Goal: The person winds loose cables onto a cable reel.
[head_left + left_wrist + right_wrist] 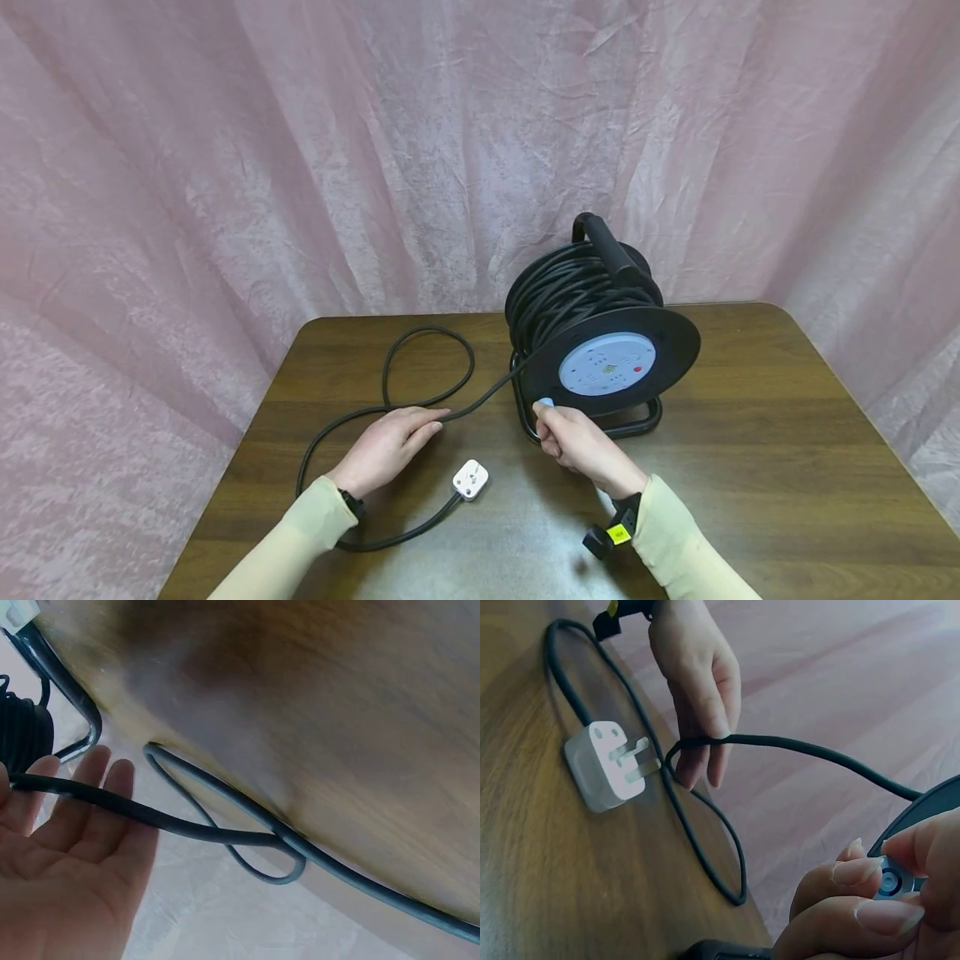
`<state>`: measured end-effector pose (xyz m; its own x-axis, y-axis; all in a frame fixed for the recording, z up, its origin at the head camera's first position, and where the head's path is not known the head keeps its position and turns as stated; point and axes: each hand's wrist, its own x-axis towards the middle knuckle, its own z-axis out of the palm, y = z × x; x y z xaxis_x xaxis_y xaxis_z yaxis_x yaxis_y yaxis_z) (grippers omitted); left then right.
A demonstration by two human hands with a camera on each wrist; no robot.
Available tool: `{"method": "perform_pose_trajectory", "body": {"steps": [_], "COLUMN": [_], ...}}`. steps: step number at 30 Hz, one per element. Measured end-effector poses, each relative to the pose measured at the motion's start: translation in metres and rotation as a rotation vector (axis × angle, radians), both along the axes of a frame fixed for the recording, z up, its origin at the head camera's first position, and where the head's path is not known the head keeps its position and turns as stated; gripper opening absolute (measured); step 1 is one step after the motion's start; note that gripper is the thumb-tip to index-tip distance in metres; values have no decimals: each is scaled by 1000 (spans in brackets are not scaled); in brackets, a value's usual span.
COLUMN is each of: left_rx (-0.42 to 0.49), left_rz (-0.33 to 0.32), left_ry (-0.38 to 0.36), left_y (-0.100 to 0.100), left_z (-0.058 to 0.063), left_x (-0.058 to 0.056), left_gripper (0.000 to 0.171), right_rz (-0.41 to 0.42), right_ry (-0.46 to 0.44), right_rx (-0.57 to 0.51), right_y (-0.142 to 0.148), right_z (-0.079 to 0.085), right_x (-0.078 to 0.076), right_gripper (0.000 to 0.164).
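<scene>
A black cable reel (pixel 577 292) stands upright on the table, its dark cable wound between two round black flanges. Low on the near flange is a small light-blue crank knob (pixel 890 881), which my right hand (pixel 577 446) pinches between thumb and fingers. From the reel a loose length of black cable (pixel 187 825) runs left through my left hand (pixel 393 446), between the thumb and nearly straight fingers. The cable crosses itself in a loop on the table. It ends in a white three-pin plug (pixel 470 480), pins up, lying between my hands.
A wooden table (pixel 787 467) carries everything, with a pink curtain (pixel 450 150) hanging behind its far edge. On the reel's near face is a pale-blue socket panel (pixel 607 364) with a red button. A tubular black frame (pixel 637 427) supports the reel, with a grip handle (pixel 611 250) on top.
</scene>
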<state>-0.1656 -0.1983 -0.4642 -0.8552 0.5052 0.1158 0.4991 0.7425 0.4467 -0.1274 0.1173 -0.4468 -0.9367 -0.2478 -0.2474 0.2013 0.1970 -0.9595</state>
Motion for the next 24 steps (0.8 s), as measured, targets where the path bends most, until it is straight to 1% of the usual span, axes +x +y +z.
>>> {"method": "perform_pose_trajectory", "body": {"steps": [4,8,12,15,19,24], "left_rx": [11,33,33,15,24,28], "left_rz": [8,-1,5,19,27,56], "left_ry": [3,15,4,-3,-12,-19], "left_y": [-2,-2,-2,-4,-5,-3], "left_z": [1,2,3,3,4,7], "left_x": [-1,0,1,0,0,-1], "left_gripper": [36,36,36,37,38,40], "right_rz": [11,20,21,17,18,34], "right_ry": [10,20,29,40,63,71], "right_rx": [-6,-2,2,4,-2,-19], "right_y": [-2,-4,-5,-6,-8,-9], "right_z": [4,6,8,10,16,22], "right_x": [-1,-2,-2,-2,-2,-3], "right_gripper": [55,56,56,55,51,49]}}
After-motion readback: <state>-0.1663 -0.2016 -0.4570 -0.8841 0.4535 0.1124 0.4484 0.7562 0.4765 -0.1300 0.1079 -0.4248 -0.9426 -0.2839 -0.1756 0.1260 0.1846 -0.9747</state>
